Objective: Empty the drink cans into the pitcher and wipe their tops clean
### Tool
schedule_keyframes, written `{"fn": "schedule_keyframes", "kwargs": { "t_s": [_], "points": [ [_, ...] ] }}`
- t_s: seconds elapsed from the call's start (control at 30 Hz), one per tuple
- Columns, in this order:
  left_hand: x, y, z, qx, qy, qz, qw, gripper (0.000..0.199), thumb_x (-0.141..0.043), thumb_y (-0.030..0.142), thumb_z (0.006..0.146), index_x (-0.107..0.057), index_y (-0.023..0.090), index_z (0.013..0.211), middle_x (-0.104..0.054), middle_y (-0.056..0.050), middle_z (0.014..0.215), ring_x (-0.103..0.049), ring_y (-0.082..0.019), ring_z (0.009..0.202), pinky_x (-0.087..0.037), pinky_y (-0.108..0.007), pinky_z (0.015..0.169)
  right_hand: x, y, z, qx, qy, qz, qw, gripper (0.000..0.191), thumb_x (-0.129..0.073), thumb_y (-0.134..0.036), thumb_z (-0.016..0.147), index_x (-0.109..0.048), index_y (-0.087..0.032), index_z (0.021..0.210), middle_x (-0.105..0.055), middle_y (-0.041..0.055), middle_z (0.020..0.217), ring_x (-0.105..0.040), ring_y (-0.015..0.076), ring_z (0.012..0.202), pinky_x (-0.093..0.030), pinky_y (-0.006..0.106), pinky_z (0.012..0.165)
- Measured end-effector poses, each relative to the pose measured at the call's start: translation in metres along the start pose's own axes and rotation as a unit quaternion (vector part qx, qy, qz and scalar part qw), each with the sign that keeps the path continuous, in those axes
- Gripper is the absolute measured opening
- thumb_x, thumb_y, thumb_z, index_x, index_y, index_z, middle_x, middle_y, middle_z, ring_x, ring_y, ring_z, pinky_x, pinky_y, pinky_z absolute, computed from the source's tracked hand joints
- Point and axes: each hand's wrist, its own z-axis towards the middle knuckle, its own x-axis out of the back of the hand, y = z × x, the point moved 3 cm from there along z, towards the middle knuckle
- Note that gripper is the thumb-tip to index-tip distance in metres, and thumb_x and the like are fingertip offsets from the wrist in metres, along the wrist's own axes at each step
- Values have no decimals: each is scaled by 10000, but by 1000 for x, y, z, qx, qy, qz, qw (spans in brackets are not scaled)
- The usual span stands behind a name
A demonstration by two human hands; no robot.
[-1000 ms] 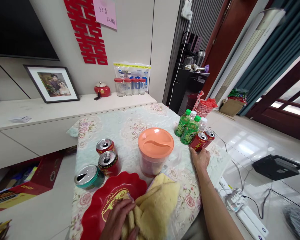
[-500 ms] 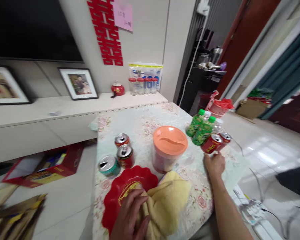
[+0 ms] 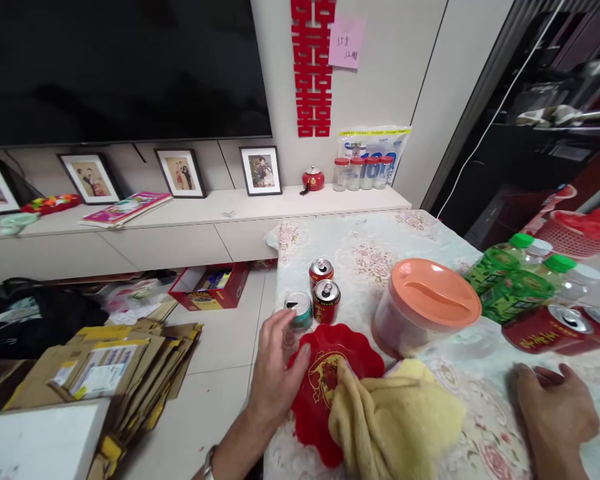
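Observation:
My left hand (image 3: 275,367) is open beside the left rim of a red scalloped tray (image 3: 365,350), its fingertips near a teal can (image 3: 299,311). Two red cans, one (image 3: 327,301) in front of the other (image 3: 321,271), stand right of the teal one. A yellow cloth (image 3: 410,420) lies partly over the tray. Behind the cloth is a clear tub with an orange lid (image 3: 433,291). My right hand (image 3: 557,413) rests open on the flowered tablecloth, apart from two red cans (image 3: 547,328) standing beyond it, with green-labelled bottles (image 3: 515,293) behind them.
A white cabinet (image 3: 190,230) behind the table holds framed photos, a red pot (image 3: 313,179) and red-lidded jars (image 3: 356,173). Flattened cardboard (image 3: 130,373) and a red box (image 3: 215,287) are on the floor at left. A pink basket (image 3: 570,235) stands far right.
My left hand has come off the yellow cloth and moved left toward the teal can. My right hand has drawn back from the red cans at right. The view has turned left.

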Motion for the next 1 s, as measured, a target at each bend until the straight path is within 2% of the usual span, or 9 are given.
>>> {"fn": "schedule_keyframes", "kwargs": {
  "t_s": [0.1, 0.27, 0.43, 0.53, 0.63, 0.7, 0.8, 0.9, 1.0],
  "points": [
    [-4, -9, 23, 13, -9, 4, 1000, 541, -633, 216, 911, -474, 224, 1428, -575, -135, 1390, -577, -288, 1324, -505, -535, 1131, -1, -1, 0, 9, -13, -9, 1000, 825, -601, -466, 817, -526, -37, 1517, -756, 208, 1068, -666, 417, 1122, -492, 520, 868],
    [-7, -14, 80, 0, -42, -9, 999, 423, -543, 205, 948, -533, 217, 1371, -606, -119, 1376, -599, -265, 1310, -517, -495, 1119, 0, -2, 1, 21, -30, -25, 999, 782, -574, -454, 849, -544, -30, 1505, -757, 204, 1073, -668, 411, 1073, -485, 505, 830],
    [-20, -22, 148, -81, -186, 38, 978, 588, -487, 43, 865, -498, 163, 1441, -533, -164, 1494, -515, -287, 1425, -425, -531, 1213, -1, -1, 4, 41, -42, -49, 997, 751, -564, -481, 867, -588, -21, 1461, -751, 211, 1045, -673, 426, 981, -489, 528, 817],
    [-31, -25, 175, -125, -253, 35, 959, 791, -526, -42, 755, -484, 249, 1490, -537, -85, 1534, -488, -248, 1460, -390, -474, 1249, -2, 0, 5, 33, -62, -67, 995, 686, -533, -472, 889, -634, -52, 1422, -737, 221, 1084, -671, 410, 1012, -498, 510, 845],
    [-48, -26, 187, -174, -380, 74, 905, 972, -534, -81, 706, -369, 309, 1580, -474, -79, 1598, -471, -268, 1469, -412, -471, 1212, -3, -1, 5, 21, -71, -83, 994, 658, -499, -485, 915, -650, -82, 1413, -726, 223, 1133, -665, 406, 1067, -506, 494, 860],
    [-60, -30, 191, -181, -439, 133, 870, 1050, -568, -81, 688, -306, 354, 1606, -424, -75, 1635, -480, -300, 1447, -438, -478, 1162, -3, -2, 4, 19, -72, -86, 994, 656, -486, -487, 923, -645, -89, 1421, -727, 216, 1139, -665, 408, 1072, -508, 491, 862],
    [-73, -37, 195, -186, -464, 155, 852, 968, -622, -55, 691, -438, 401, 1525, -479, -42, 1591, -516, -313, 1392, -454, -457, 1101, -2, -2, 4, 25, -75, -91, 993, 635, -470, -478, 932, -664, -90, 1397, -730, 216, 1126, -670, 404, 1051, -511, 486, 842],
    [-82, -41, 197, -190, -474, 156, 845, 828, -681, -22, 675, -576, 368, 1398, -589, -30, 1455, -588, -292, 1282, -469, -394, 1042, -3, -1, 4, 39, -75, -106, 991, 611, -448, -487, 944, -695, -111, 1358, -733, 207, 1119, -672, 400, 1035, -508, 481, 825],
    [-82, -41, 200, -184, -473, 152, 848, 761, -735, 5, 636, -622, 324, 1317, -639, -19, 1319, -638, -253, 1168, -491, -325, 979, -4, -1, 4, 48, -66, -115, 990, 600, -448, -498, 943, -715, -117, 1322, -739, 208, 1112, -677, 407, 1010, -500, 486, 805]
  ]
}}
